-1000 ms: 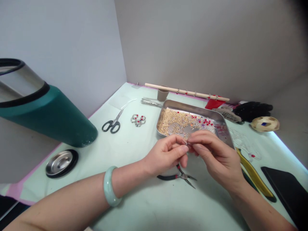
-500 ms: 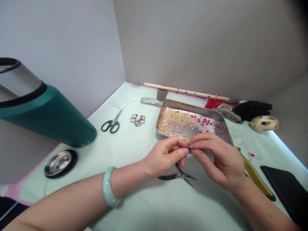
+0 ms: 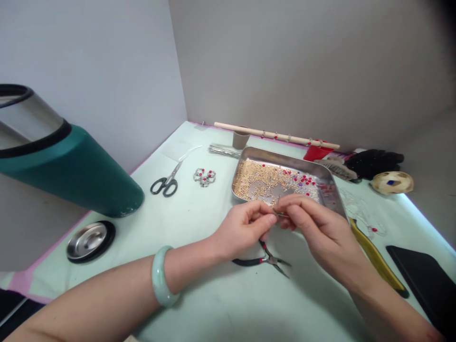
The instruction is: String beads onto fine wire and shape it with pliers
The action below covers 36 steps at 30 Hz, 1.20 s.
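My left hand (image 3: 245, 228) and my right hand (image 3: 317, 225) meet fingertip to fingertip in front of the metal tray (image 3: 285, 154). Between them a thin wire (image 3: 281, 215) shows, pinched by both; whatever else is at the fingertips is too small to tell. The tray holds gold beads (image 3: 245, 179), clear beads and red beads. Below my left hand, black-handled pliers (image 3: 272, 260) lie with their jaws apart. To the left rest a small beaded wire piece (image 3: 204, 177) and scissors (image 3: 166, 184).
A green bottle (image 3: 81, 171) leans in at the left, near a round lid (image 3: 90, 241). Behind the tray are a wooden stick (image 3: 249, 129), a brown cup (image 3: 241, 138) and wires (image 3: 223, 151). At the right lie a yellow-handled tool (image 3: 377, 261) and a black flat object (image 3: 423, 280).
My right hand has turned, its fingers curling more, and a bit of wire now shows between the fingertips. My left hand has shifted slightly left.
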Available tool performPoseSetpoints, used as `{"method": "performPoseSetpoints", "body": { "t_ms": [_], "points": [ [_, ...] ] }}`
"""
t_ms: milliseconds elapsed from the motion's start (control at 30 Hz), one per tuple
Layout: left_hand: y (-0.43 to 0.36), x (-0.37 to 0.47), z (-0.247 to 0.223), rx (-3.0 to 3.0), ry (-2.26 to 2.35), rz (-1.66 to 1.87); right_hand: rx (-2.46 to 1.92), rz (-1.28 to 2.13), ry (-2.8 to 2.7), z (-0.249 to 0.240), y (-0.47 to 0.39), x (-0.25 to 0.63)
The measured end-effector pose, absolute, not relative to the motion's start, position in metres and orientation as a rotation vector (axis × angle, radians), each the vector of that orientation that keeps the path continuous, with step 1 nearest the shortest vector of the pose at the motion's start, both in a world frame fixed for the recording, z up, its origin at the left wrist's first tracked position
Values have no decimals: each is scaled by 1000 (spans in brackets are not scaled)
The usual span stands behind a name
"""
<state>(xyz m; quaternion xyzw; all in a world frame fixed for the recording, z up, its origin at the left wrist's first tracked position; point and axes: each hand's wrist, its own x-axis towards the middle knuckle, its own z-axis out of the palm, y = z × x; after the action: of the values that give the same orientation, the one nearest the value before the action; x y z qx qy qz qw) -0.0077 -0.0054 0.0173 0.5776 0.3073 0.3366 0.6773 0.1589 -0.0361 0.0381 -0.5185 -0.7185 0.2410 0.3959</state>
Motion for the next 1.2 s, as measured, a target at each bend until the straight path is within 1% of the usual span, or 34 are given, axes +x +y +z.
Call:
{"method": "performPoseSetpoints", "body": {
  "t_ms": [133, 300, 400, 633, 900, 1200],
  "points": [
    [-2, -9, 21, 1145, 640, 708, -1204, 498, -1855, 39, -31, 172],
    [-1, -12, 22, 1075, 649, 627, -936, 352, -2130, 42, -25, 181],
    [-1, -13, 20, 1050, 590, 599, -929, 313, -2228, 42, -23, 182],
    [0, -14, 15, 1030, 461, 568, -956, 165, -2264, 37, -20, 188],
    [-1, -11, 17, 1118, 494, 680, -921, 178, -2202, 37, -19, 183],
    [1, -11, 17, 1167, 497, 666, -931, 189, -2257, 35, -19, 189]
  ]
}}
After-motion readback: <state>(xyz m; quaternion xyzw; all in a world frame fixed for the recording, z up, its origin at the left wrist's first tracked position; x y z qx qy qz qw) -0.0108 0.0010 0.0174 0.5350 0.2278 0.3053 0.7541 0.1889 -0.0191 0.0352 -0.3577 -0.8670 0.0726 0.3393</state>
